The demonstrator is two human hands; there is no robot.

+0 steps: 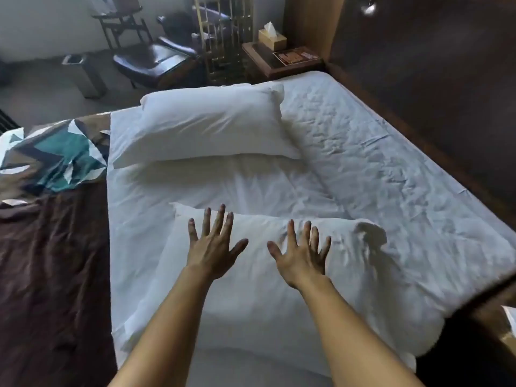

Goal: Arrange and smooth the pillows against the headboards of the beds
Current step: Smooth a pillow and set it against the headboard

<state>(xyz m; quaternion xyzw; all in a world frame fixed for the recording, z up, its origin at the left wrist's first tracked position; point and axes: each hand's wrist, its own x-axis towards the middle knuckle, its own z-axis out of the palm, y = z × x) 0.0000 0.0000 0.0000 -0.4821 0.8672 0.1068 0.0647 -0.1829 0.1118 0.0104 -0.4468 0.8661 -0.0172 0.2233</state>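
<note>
Head view: left hand (212,251) and right hand (301,256) spread flat, every grip wide open, holding nothing, palms over the near pillow (251,297) on the white bed (377,163), well apart from the headboard (432,79). Far pillow (206,127) lies just as loose. Best stroke, I'd say: press outward from centre, then slide it to the headboard.

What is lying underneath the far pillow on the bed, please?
The far pillow rests on the folded-back white duvet, which shows along its near edge. What lies beneath the pillow's middle is covered and cannot be seen.
</note>
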